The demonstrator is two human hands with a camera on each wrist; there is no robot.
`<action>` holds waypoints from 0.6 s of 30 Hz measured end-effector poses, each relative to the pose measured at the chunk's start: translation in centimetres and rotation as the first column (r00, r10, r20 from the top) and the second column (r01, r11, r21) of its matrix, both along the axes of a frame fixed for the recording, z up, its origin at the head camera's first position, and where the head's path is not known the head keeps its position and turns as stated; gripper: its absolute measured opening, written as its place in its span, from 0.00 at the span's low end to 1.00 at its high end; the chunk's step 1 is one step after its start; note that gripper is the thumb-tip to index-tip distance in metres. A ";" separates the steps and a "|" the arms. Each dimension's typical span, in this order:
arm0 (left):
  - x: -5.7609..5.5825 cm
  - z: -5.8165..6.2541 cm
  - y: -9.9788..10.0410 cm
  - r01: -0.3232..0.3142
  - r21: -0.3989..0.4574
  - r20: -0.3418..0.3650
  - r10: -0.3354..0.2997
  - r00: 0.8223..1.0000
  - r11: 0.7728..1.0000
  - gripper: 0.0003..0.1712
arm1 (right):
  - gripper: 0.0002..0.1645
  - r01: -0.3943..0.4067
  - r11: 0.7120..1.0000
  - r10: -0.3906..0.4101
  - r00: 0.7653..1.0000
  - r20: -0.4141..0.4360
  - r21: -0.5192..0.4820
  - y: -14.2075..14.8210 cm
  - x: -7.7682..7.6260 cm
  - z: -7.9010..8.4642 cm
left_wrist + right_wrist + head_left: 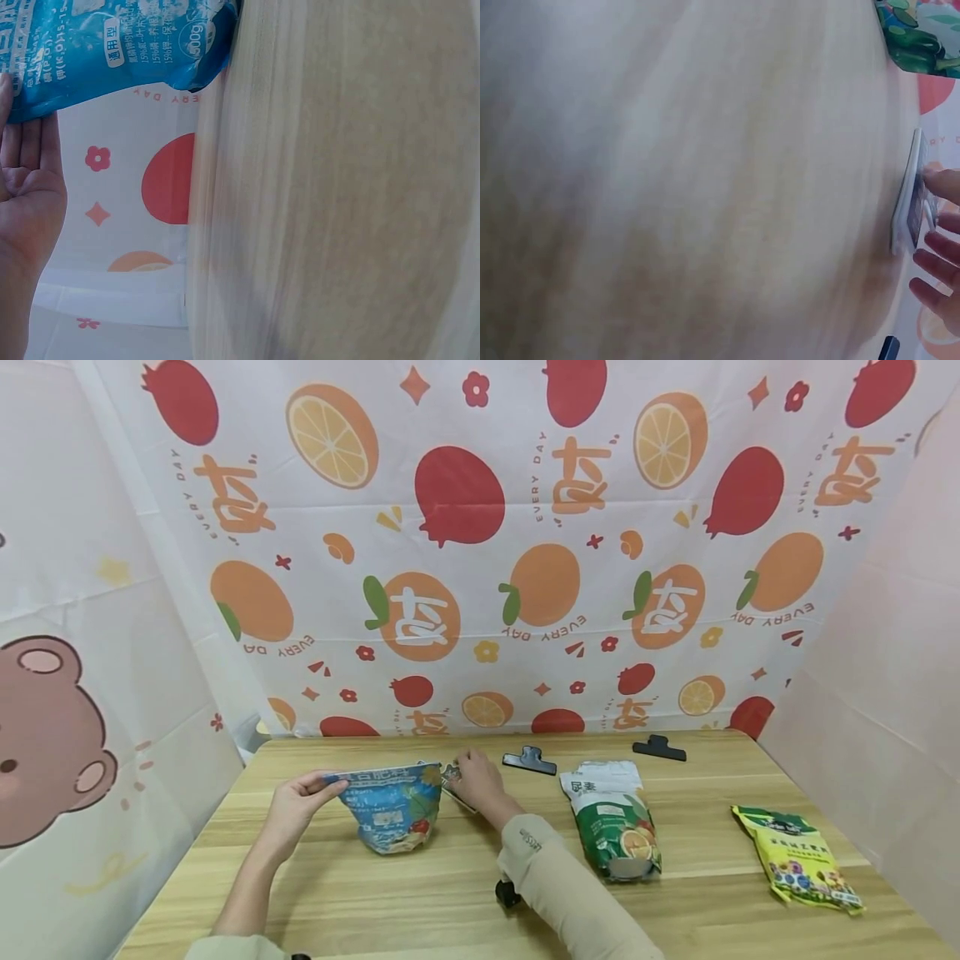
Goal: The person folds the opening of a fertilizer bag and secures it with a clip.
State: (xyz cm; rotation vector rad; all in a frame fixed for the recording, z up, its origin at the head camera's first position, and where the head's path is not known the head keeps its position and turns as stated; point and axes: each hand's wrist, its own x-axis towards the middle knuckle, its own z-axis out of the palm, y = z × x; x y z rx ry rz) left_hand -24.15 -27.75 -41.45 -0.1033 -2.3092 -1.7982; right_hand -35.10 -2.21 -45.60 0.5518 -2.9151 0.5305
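Note:
My left hand (291, 810) pinches the upper left corner of a blue printed bag (393, 814), which stands upright on the table. In the left wrist view the bag's blue printed side (120, 49) shows above my palm. Just right of the bag, my right hand (480, 783) reaches down to a bag clip (459, 800) on the table. From the right wrist, the clip (909, 202) lies flat, with my thumb and forefinger about its handle and the other fingers spread. My hand hides part of the clip in the head view.
Two black clips lie toward the back, one in the middle (529, 760) and one farther right (660, 747). A green and white bag (615, 827) stands right of my right forearm. A yellow-green packet (802, 860) lies at the table's (420, 910) right side. Printed curtains surround the table.

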 end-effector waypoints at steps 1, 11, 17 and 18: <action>0.0 0.0 0.0 0.000 0.000 -0.002 0.000 1.000 1.000 0.19 | 0.23 -0.001 1.000 0.001 1.000 0.009 0.010 0.0 0.0 0.0; 0.0 -0.1 0.1 0.002 0.002 -0.008 -0.002 1.000 1.000 0.19 | 0.10 0.044 0.958 -0.015 0.995 0.103 -0.282 0.8 -0.4 0.0; 0.1 -0.1 0.0 0.004 0.011 -0.010 -0.004 1.000 1.000 0.16 | 0.15 0.141 0.923 -0.038 0.960 0.277 -0.359 1.4 -0.3 1.2; 0.1 -0.1 -0.1 0.005 0.012 -0.010 -0.005 1.000 1.000 0.16 | 0.15 0.156 0.907 -0.034 0.953 0.302 -0.390 1.5 -0.3 1.5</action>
